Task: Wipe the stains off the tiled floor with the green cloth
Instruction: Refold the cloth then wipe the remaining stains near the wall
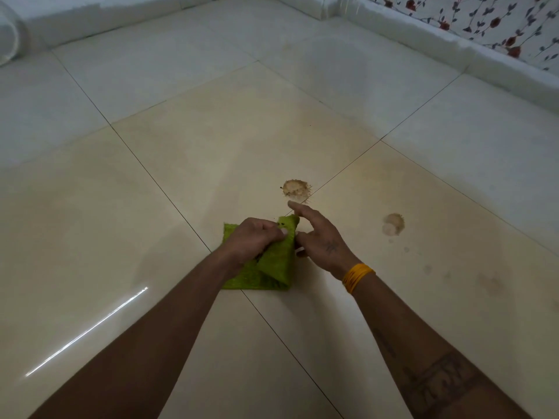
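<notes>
Head view: green cloth lies folded on the cream tile floor, over a grout line. Left hand rests on it, fingers curled and pinching the fabric. Right hand touches the cloth's right edge, forefinger stretched out, the rest loosely bent; whether it grips the cloth cannot be told. Brown stain just past the fingertips; second stain to the right. Orange band on right wrist. Floral wall far right.
</notes>
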